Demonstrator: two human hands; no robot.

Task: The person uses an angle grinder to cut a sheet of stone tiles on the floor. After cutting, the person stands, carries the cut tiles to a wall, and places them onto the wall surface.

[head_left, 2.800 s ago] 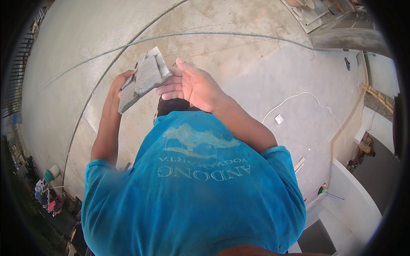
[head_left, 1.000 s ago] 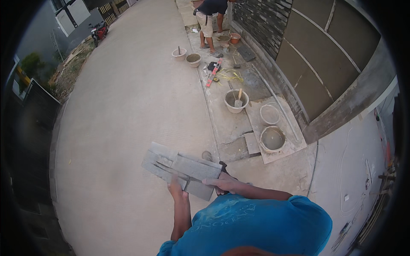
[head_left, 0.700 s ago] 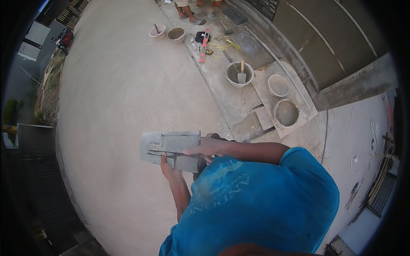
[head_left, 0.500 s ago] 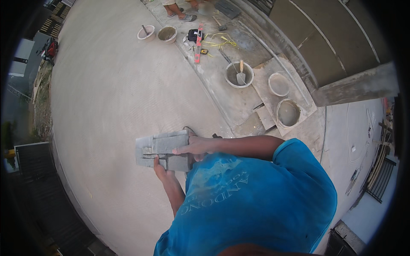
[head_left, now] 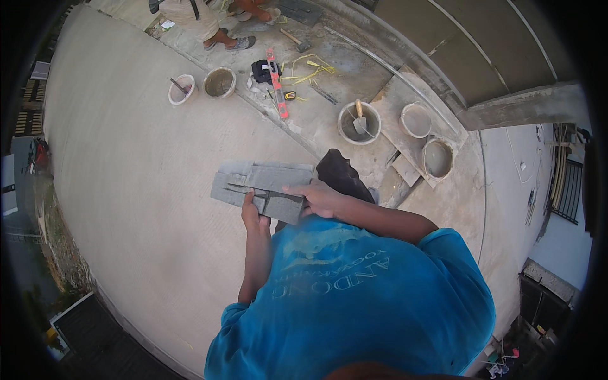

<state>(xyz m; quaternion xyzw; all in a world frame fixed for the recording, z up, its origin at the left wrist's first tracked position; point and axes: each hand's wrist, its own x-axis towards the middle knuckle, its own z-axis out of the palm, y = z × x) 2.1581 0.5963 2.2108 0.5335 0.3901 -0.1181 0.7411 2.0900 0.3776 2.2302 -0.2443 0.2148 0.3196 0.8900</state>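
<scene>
While both hands carry the load clear of the ground, the entry stands thus; clock positions are read outward from the load.

Item: grey panel [head_left: 282,176] of staggered stone-like strips, directly before the torso. One piece or several, cannot tell.

Grip: left hand [head_left: 254,215] clasping the lower edge, thumb on the face; right hand [head_left: 322,197] clasping the 3 o'clock end, thumb likewise.

Status: panel picked up, held level or nearly so; setting down not done. No mortar made out on the visible face.

Surroundings: bucket [head_left: 358,141] with trowel [head_left: 360,125], 2 o'clock; two round basins [head_left: 403,124] on a board [head_left: 411,147], 2 to 3; two tubs [head_left: 209,94], 11; co-worker [head_left: 190,19], past the tubs, partly cut off; dark flat panels [head_left: 303,11], far 12.

Obstructions: dark-clad leg [head_left: 342,174], just beside at 3; red level [head_left: 277,85], yellow cord [head_left: 316,65] and hammer [head_left: 292,39], strewn from 12 to 1.
</scene>
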